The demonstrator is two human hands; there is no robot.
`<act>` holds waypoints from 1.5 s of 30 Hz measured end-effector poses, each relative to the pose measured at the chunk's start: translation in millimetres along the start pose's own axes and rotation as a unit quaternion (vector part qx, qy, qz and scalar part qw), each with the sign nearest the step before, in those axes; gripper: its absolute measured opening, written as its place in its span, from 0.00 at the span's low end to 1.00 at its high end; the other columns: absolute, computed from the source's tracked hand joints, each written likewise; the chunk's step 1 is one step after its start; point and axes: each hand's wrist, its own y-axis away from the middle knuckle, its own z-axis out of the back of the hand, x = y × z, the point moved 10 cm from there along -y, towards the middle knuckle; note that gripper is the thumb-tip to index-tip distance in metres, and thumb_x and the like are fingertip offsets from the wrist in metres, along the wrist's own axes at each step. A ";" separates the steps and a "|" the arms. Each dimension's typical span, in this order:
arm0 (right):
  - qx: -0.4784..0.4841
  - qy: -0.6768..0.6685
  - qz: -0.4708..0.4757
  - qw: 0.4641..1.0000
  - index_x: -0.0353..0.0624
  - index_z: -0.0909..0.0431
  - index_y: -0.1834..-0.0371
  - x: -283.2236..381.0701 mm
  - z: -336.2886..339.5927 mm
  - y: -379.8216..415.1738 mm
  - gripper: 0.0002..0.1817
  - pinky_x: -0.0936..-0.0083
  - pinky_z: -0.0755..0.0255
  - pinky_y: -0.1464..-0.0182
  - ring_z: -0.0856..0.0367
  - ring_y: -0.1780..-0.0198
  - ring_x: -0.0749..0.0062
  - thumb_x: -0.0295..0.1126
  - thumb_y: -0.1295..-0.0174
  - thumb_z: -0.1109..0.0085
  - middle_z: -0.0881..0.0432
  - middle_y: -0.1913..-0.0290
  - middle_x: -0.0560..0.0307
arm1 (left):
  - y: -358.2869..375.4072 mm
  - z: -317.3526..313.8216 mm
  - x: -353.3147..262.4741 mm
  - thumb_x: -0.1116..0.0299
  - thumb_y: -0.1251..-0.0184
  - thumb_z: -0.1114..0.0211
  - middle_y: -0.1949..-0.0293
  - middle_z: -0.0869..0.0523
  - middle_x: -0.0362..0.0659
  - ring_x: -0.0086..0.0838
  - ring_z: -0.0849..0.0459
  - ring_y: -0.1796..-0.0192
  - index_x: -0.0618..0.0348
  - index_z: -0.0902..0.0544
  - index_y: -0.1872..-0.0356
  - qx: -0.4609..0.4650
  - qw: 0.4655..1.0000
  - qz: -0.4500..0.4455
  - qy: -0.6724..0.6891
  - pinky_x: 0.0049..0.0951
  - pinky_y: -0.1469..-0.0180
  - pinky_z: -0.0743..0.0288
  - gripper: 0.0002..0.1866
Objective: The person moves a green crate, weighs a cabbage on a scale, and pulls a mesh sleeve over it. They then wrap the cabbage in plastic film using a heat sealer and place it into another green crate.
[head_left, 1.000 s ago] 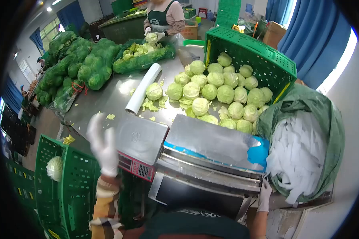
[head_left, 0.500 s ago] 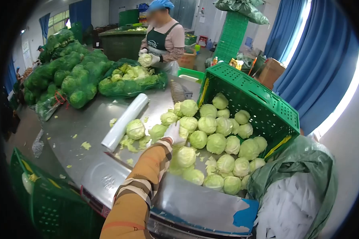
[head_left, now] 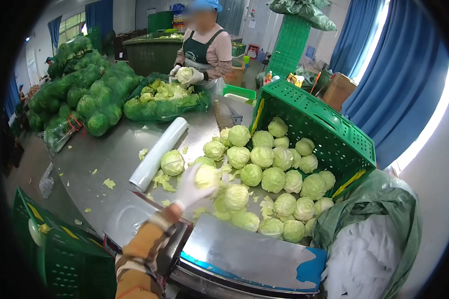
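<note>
My left hand (head_left: 188, 190), in a white glove, reaches in from the lower left above the metal table (head_left: 105, 149). Its palm side and fingers close around a pale green cabbage (head_left: 207, 177), slightly blurred by motion. More cabbages (head_left: 261, 156) lie heaped to the right, at the mouth of a tipped green crate (head_left: 324, 112). A single cabbage (head_left: 172, 163) sits beyond my hand, beside a clear plastic roll (head_left: 158, 154). My right hand is out of view.
Across the table a co-worker (head_left: 204, 47) in an apron holds a cabbage. Green net bags (head_left: 100, 102) are piled at the left. A metal-topped device (head_left: 249, 246) stands in front, and a green bag (head_left: 389, 197) with white pieces is at the right.
My left hand has moved left and toward me from the heap, now with a cabbage in its grasp. The co-worker's hands and cabbage have shifted slightly.
</note>
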 end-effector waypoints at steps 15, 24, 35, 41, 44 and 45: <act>0.168 -0.093 0.075 0.979 0.31 0.26 0.54 61.6 -77.2 52.6 0.11 0.78 0.33 0.51 0.28 0.55 0.74 0.30 0.28 0.51 0.23 0.57 0.55 | 180.7 188.7 95.7 0.51 0.52 0.22 0.35 0.32 0.64 0.54 0.33 0.31 0.73 0.41 0.29 -0.034 0.965 0.259 0.028 0.41 0.29 0.39 0.54; 0.191 -0.105 0.149 0.964 0.37 0.24 0.66 66.3 -52.6 67.6 0.16 0.82 0.35 0.62 0.30 0.65 0.84 0.36 0.25 0.55 0.25 0.69 0.66 | 194.2 191.6 90.2 0.55 0.53 0.22 0.30 0.38 0.63 0.52 0.40 0.27 0.70 0.42 0.28 -0.102 0.979 0.175 -0.007 0.42 0.26 0.45 0.54; 0.312 -0.019 0.417 0.854 0.38 0.20 0.72 178.5 -148.5 201.6 0.08 0.66 0.29 0.42 0.22 0.43 0.60 0.25 0.49 0.29 0.23 0.43 0.42 | 194.7 144.9 -209.1 0.69 0.37 0.32 0.30 0.34 0.51 0.40 0.36 0.28 0.63 0.41 0.27 -0.029 0.978 -0.088 0.189 0.38 0.27 0.44 0.39; 0.522 -0.019 0.489 0.699 0.42 0.20 0.68 209.7 -204.8 300.2 0.09 0.67 0.29 0.41 0.21 0.46 0.57 0.24 0.50 0.29 0.27 0.38 0.44 | 224.8 42.5 -258.5 0.56 0.22 0.52 0.28 0.37 0.52 0.40 0.36 0.26 0.62 0.46 0.25 0.272 0.667 0.144 0.679 0.43 0.28 0.37 0.32; 0.462 -0.219 0.223 0.830 0.33 0.26 0.48 185.4 -220.9 254.4 0.18 0.87 0.30 0.63 0.26 0.61 0.85 0.17 0.42 0.38 0.23 0.52 0.57 | 247.5 38.5 -264.4 0.53 0.19 0.60 0.29 0.35 0.53 0.39 0.34 0.28 0.62 0.44 0.25 0.232 0.372 0.233 0.868 0.37 0.28 0.37 0.30; 0.390 -0.213 0.271 0.854 0.31 0.28 0.46 187.9 -217.2 249.8 0.18 0.89 0.33 0.65 0.28 0.63 0.87 0.16 0.41 0.40 0.23 0.56 0.59 | 253.0 41.8 -269.1 0.53 0.19 0.60 0.29 0.35 0.53 0.39 0.34 0.28 0.62 0.44 0.25 0.212 0.369 0.238 0.873 0.37 0.28 0.37 0.30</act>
